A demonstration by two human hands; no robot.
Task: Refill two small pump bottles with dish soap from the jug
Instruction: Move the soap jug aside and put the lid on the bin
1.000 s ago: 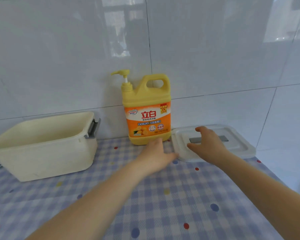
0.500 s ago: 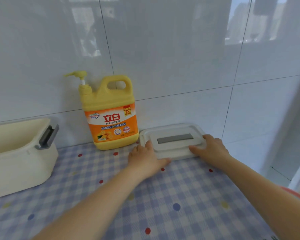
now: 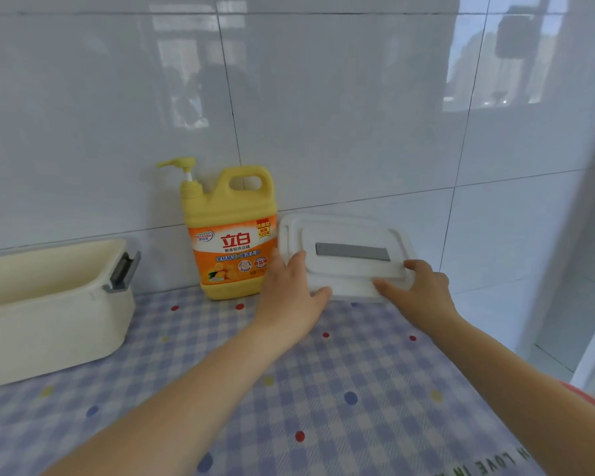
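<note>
Just left of the left hand's fingers stood the task's thing, a yellow plastic jug (image 3: 232, 235) of dish soap with an orange label, a pump head and a moulded carry handle, upright against the white tiled wall (image 3: 323, 115) and apparently touching the back of that hand. No small pump bottles were in view. The left hand (image 3: 291, 297) gripped the left edge of a white rectangular plastic lid (image 3: 344, 255) with a grey strip across its top, thumb under the front rim and fingers on the upper face. The right hand (image 3: 423, 293) held the lid's right front corner the same way, thumb along the front edge and fingers curled over the corner. Between the two sets of fingers the lid sat tilted, its front edge raised off the blue-and-white checked tablecloth (image 3: 323, 389) with coloured dots and its far edge near the wall. Well to the left of both hands, past the jug, rested a cream plastic tub (image 3: 49, 304) with a grey side latch, open at the top.

Judging from this, the lid was being cleared aside before any pouring. The risk lay on the left: swinging the lid leftward could knock the jug, which stood right beside those fingers, and tip it over. The shallow two-edge grip could also let the smooth lid slip and clatter down.
</note>
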